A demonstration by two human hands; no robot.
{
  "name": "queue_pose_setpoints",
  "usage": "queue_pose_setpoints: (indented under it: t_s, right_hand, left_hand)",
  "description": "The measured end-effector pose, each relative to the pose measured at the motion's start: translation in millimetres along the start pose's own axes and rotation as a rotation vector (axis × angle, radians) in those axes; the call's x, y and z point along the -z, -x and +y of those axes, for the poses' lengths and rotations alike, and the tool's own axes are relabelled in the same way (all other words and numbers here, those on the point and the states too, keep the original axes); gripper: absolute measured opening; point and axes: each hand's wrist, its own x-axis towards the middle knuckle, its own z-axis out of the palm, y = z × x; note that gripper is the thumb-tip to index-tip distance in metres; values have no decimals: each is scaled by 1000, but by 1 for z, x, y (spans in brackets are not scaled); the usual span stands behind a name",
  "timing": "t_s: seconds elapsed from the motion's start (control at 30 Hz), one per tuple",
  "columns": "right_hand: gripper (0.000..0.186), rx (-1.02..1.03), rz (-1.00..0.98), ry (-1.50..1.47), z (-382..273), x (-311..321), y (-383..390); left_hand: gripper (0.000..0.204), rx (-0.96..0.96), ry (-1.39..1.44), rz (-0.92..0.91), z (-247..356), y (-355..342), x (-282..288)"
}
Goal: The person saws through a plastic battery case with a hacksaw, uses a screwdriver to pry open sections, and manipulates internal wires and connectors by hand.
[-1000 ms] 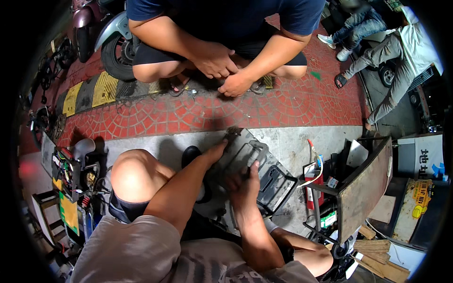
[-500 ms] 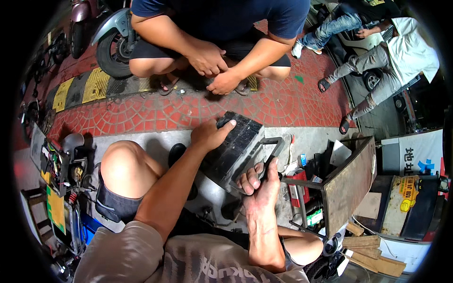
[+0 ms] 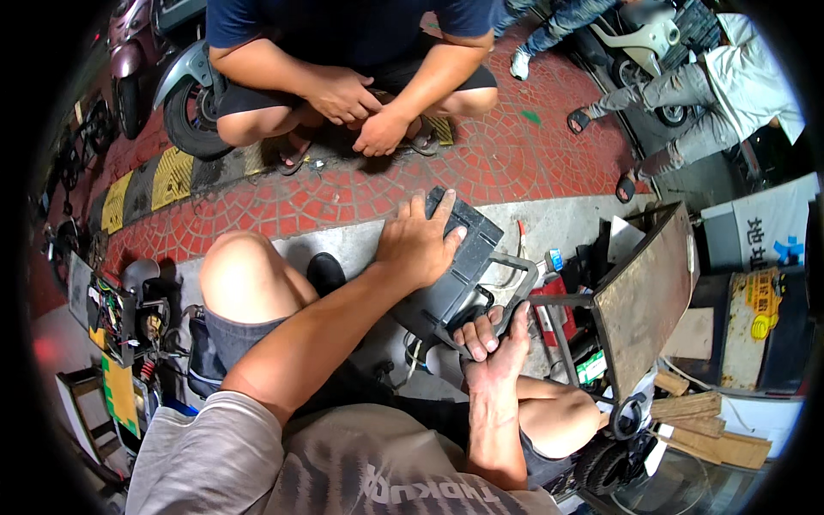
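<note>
A black rectangular box [image 3: 470, 230], probably a battery case, is tilted in front of me above the pale floor. My left hand [image 3: 416, 243] lies flat across its upper face, fingers spread toward the far end. Along the box's right side runs a grey loop-shaped frame or handle [image 3: 522, 273]. At the near right corner my right hand [image 3: 496, 348] has its palm turned up and its fingers curled round the frame's lower end, with the thumb stretched along it. Part of that grip is hidden. Loose cables [image 3: 415, 354] show below the box.
A person [image 3: 360, 103] squats opposite, hands together. Another person in grey trousers [image 3: 687, 86] is at the upper right. A worn wooden board [image 3: 644, 309] on a metal frame stands right of me; wood scraps [image 3: 712, 429] lie beyond. Opened electrical equipment [image 3: 107, 300] sits at left.
My left hand has gone from gripping the box's left edge to lying spread on top of it. Box and right hand have shifted slightly right in view.
</note>
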Motion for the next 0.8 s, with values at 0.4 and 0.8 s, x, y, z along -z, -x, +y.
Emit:
queue_pose_setpoints:
  t_s: [0.4,0.8]
  right_hand:
    - [61,-80,-19,-278,5,39,8]
    - [61,-76,-44,-228,-3,50,7]
  left_hand:
    - [71,19,-184,-221,21,-6,10]
    - [75,-11,-173,-212,23,-1,6]
